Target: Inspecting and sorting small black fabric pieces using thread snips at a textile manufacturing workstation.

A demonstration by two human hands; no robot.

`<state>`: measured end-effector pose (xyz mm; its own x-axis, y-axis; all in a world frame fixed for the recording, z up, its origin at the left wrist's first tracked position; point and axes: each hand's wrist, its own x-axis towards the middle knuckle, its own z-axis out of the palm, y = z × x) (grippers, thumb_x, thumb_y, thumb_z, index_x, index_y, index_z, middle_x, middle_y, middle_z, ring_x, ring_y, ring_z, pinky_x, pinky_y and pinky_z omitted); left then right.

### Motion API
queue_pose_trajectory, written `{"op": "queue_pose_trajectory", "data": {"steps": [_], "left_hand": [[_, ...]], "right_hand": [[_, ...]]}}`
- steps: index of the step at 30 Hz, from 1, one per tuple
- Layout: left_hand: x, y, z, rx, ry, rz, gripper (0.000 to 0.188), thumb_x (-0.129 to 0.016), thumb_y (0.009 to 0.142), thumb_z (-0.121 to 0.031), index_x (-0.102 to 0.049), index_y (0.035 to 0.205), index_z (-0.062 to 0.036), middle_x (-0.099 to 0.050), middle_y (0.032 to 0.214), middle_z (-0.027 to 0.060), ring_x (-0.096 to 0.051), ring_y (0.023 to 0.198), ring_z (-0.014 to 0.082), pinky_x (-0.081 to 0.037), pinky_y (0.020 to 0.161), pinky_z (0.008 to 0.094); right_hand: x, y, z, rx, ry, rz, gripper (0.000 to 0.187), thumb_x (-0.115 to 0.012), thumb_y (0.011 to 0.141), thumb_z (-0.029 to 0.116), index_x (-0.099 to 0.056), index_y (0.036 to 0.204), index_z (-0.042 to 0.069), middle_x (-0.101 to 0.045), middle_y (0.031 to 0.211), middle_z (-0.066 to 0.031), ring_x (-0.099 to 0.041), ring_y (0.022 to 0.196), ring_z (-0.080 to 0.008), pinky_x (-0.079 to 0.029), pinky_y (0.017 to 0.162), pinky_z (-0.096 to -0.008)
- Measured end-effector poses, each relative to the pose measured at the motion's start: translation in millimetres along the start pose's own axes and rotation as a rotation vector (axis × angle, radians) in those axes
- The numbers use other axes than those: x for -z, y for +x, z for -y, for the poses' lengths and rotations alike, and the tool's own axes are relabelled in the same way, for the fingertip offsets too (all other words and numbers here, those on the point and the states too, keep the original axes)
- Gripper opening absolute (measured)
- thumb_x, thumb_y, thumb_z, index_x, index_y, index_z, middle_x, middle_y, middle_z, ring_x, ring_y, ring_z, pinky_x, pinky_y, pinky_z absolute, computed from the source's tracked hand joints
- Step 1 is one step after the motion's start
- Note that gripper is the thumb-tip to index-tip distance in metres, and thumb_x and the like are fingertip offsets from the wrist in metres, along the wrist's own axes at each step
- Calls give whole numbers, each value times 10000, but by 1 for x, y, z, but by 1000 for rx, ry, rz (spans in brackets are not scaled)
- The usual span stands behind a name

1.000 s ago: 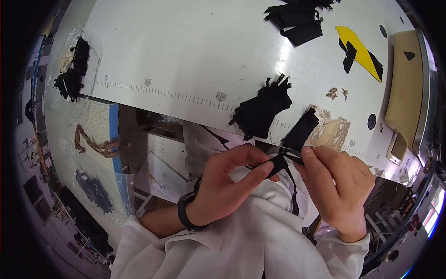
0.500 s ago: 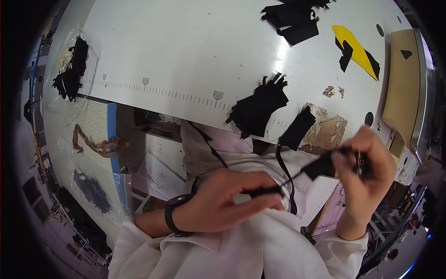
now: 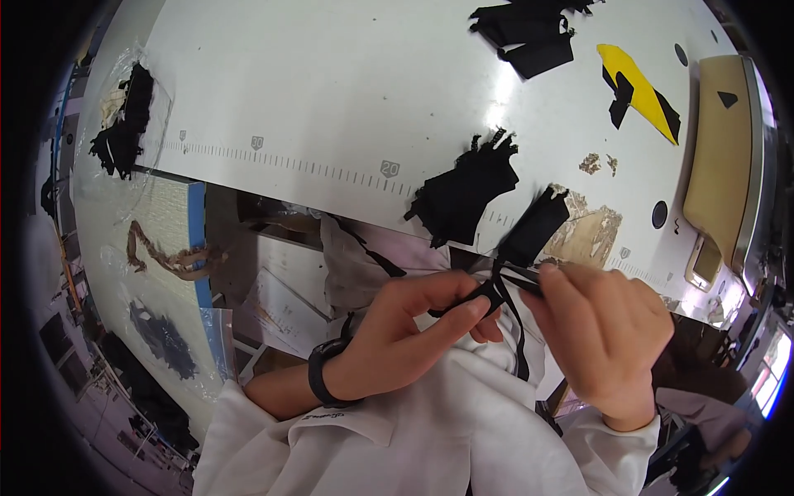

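My left hand (image 3: 397, 335) pinches a small black fabric piece (image 3: 490, 296) between thumb and fingers, just off the table's front edge. Close to it, my right hand (image 3: 600, 331) is closed around a dark, narrow tool that looks like thread snips (image 3: 523, 281). The tips of this tool point at the cloth in the left hand; whether they touch it I cannot tell. Below both hands, a thin black strap (image 3: 519, 343) hangs over my lap. A black fabric strip (image 3: 536, 225) lies at the table edge just beyond the fingers.
A pile of black fabric pieces (image 3: 467, 194) lies on the white table (image 3: 289, 74), with more black pieces (image 3: 533, 54) farther back. To the right are a yellow-and-black piece (image 3: 637, 91) and a beige machine (image 3: 718, 140). Black scraps (image 3: 124, 124) sit on plastic at left.
My right hand has come left and forward to the left hand, with the tool now showing. The black piece stretched between the hands is no longer seen there. My left hand has shifted slightly.
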<state>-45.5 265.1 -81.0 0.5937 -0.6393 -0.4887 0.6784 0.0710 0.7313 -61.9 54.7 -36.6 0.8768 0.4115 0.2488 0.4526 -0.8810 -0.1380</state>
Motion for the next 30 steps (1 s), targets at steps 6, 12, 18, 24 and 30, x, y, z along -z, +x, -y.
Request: {"op": "queue_pose_trajectory", "data": {"steps": [6, 12, 18, 24, 30], "left_hand": [[-3, 0, 1, -136, 92, 43, 221, -522, 1020, -137, -636, 986, 49, -692, 893, 57, -620, 844, 96, -484, 784, 257], [-2, -7, -18, 136, 247, 143, 228, -538, 1020, -154, -635, 999, 51, -688, 909, 63, -619, 865, 96, -480, 782, 246], [7, -11, -23, 55, 197, 94, 261, -470, 1028, -124, -643, 1030, 72, -712, 895, 116, -652, 809, 140, -506, 789, 279], [10, 1, -3, 19, 100, 33, 240, -496, 1022, -134, -637, 1001, 59, -703, 883, 98, -634, 810, 128, -501, 783, 280], [6, -5, -5, 2, -2, 18, 236, -520, 1015, -151, -639, 979, 50, -693, 856, 70, -620, 800, 111, -497, 761, 262]], "right_hand": [[1, 1, 5, -199, 318, -23, 250, -813, 745, 143, -667, 919, 38, -610, 743, -58, -566, 556, -164, -408, 474, -264], [2, -6, 2, -402, 940, 169, 127, -776, 774, 62, -663, 821, 28, -629, 735, -55, -549, 562, -134, -384, 477, -270], [-16, 8, -14, -534, 742, -189, 158, -683, 747, -59, -595, 869, -9, -602, 745, -40, -478, 593, -83, -389, 545, -233], [-7, 10, -4, -587, 439, -129, 285, -805, 771, 97, -618, 966, 8, -577, 760, -71, -514, 555, -154, -410, 515, -258], [9, 3, 0, -14, 95, -9, 190, -732, 702, 65, -693, 881, 15, -602, 805, -53, -522, 560, -122, -352, 451, -247]]}}
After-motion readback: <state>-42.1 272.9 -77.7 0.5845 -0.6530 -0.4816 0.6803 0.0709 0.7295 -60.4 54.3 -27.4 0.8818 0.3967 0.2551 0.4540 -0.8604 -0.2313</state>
